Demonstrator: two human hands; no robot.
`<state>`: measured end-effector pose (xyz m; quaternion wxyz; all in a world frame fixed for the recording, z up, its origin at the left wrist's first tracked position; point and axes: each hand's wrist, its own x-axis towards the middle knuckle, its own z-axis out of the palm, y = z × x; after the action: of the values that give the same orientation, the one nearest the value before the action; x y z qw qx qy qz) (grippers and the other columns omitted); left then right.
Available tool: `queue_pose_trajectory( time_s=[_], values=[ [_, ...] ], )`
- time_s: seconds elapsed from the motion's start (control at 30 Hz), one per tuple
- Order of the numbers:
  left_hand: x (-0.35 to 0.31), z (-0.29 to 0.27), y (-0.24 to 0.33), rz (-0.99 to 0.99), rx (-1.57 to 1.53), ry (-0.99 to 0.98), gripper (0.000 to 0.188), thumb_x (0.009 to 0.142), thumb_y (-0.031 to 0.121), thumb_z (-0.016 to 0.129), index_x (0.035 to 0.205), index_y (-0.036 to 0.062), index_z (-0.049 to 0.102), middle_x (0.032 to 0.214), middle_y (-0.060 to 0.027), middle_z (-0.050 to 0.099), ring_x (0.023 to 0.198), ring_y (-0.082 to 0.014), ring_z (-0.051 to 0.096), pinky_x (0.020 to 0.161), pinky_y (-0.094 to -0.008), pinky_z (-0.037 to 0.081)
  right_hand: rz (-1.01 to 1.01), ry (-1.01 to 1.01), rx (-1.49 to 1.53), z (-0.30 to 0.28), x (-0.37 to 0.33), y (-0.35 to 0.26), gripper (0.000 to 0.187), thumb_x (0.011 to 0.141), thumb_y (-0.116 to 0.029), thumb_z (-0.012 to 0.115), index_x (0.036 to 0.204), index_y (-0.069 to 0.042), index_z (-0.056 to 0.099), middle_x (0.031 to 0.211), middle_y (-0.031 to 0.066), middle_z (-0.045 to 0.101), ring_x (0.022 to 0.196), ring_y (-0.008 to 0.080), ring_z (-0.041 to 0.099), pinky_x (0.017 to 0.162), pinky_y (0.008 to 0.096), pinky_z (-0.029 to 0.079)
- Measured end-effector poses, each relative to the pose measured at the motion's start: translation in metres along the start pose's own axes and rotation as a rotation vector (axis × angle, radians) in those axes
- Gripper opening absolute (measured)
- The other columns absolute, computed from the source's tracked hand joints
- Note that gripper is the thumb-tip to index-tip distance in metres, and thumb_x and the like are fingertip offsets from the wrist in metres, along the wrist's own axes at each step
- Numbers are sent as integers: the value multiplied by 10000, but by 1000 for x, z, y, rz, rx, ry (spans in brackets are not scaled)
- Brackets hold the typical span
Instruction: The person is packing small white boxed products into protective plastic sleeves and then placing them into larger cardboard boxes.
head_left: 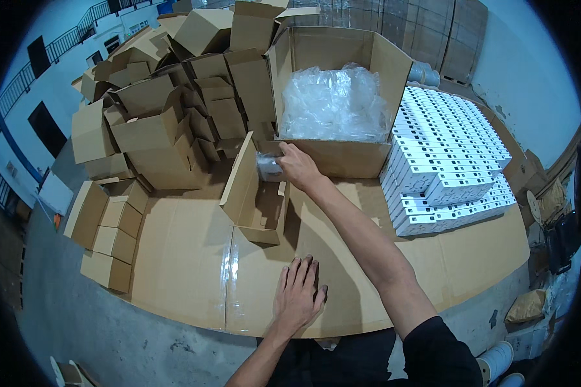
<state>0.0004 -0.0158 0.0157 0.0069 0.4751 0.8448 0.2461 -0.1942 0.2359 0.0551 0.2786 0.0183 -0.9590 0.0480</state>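
Note:
A small open cardboard box (263, 235) stands on the cardboard-covered table, its tall flap raised on the left. At its far end is a white item in clear plastic (268, 169), partly covered by my right hand (297, 166). The fingers of that hand are bent and closed at the item's right edge; their tips are partly hidden. Nearer to me, my left hand (299, 298) rests flat on the table with its fingers spread and nothing in it. Just beyond my right hand is a large open carton (342, 157) filled with clear plastic bags (337, 102).
White printed small boxes (442, 151) are stacked in rows at the right. Open brown cartons (153, 138) pile up at the back left. Several small brown boxes (113, 242) line the table's left edge. A wire spool (497, 358) stands on the floor at lower right.

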Motion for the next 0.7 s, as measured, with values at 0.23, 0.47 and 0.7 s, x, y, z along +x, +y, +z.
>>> queue_pose_trajectory(
  time_s=[0.23, 0.47, 0.7],
  values=[
    [-1, 0, -1, -16, -24, 31, 601, 899, 293, 653, 1407, 9, 502, 1477, -176, 466, 1401, -378, 391, 1172, -537, 298, 57, -178, -113, -24, -2, -19, 140, 819, -112, 661, 895, -55, 763, 1165, 113, 570, 1106, 315, 556, 911, 479, 486],
    [1, 3, -1, 9, -29, 45, 599, 884, 286, 666, 1394, 8, 516, 1468, -186, 475, 1391, -383, 401, 1174, -527, 293, 267, -323, 16, -36, -32, -24, 689, 839, -91, 633, 1499, -115, 439, 1338, 161, 481, 1191, 357, 526, 917, 478, 458],
    [2, 6, 0, 86, -77, 20, 580, 876, 225, 670, 1370, -38, 518, 1440, -220, 494, 1376, -410, 410, 1179, -512, 280, 239, 93, 25, -135, -89, -4, 665, 838, -71, 602, 1481, -79, 434, 1358, 202, 495, 1250, 354, 510, 994, 476, 442]
  ],
)
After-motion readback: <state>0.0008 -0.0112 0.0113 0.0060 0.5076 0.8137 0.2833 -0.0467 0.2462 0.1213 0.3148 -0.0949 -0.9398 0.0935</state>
